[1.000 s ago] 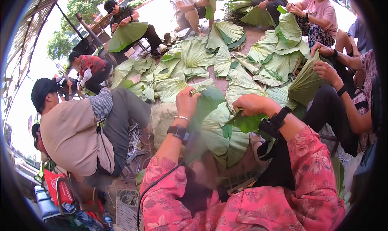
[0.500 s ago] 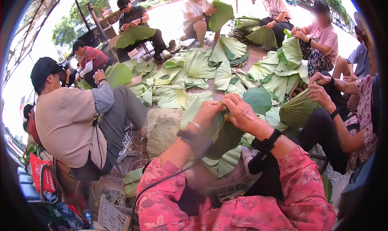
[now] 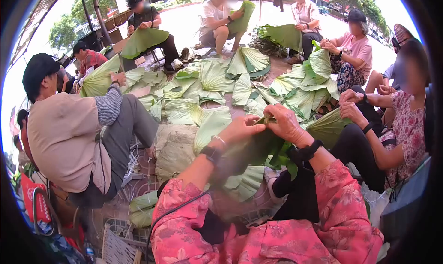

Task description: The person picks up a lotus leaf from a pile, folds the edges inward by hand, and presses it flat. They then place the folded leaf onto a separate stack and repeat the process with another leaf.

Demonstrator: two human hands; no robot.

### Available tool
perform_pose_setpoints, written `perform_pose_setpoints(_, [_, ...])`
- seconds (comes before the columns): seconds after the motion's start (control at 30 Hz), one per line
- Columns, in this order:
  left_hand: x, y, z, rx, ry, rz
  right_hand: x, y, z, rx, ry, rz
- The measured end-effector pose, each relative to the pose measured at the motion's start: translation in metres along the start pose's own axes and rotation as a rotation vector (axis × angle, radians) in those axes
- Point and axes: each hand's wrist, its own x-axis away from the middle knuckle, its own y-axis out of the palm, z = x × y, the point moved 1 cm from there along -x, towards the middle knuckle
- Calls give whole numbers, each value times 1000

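Observation:
A dark green lotus leaf (image 3: pixel 258 146) hangs between my hands, partly blurred, its folded top edge at my fingertips. My left hand (image 3: pixel 237 132) pinches that edge with thumb and fingers. Close beside it, my right hand (image 3: pixel 288 125) has its fingers bent round the same leaf, and a ragged green flap shows below the right wrist. Just beyond my left hand a paler lotus leaf (image 3: pixel 213 130) lies over a tan sack-like bundle (image 3: pixel 174 146). More pale lotus leaves (image 3: pixel 217 77) are spread on the paving ahead.
Seated people surround the leaves, several handling leaves. A person in a beige top (image 3: pixel 74 134) sits close on my left; one in a patterned blouse (image 3: pixel 406 121) sits on my right. A white plastic crate (image 3: pixel 117 245) and red bag (image 3: pixel 36 199) stand at lower left.
My hands have moved slightly apart. The rounded leaf part behind my right hand has dropped below it. The view has shifted right, and the beige-topped person's leaf is raised and spread wider.

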Motion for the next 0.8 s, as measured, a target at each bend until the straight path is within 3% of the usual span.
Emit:
perform_pose_setpoints(0.07, [-10,-8,-14,-346,129,-42,3,-15,8,2,-5,-12])
perform_pose_setpoints(0.17, [0,-14,-8,-409,102,228,5,-57,15,1,214,-54])
perform_pose_setpoints(0.27, [-20,-23,-31,-388,155,267,29,-89,33,267,167,-23])
perform_pose_setpoints(0.37, [-19,-19,-28,-540,178,277,63,-126,43,326,278,-131])
perform_pose_setpoints(0.5, [-17,-17,-26,-546,238,211,113,-165,45,344,418,-120])
perform_pose_setpoints(0.63, [-18,-13,-35,-468,202,187,165,-198,37,491,415,-163])
perform_pose_setpoints(0.8, [-14,-12,-44,-494,176,142,231,-206,27,351,569,-174])
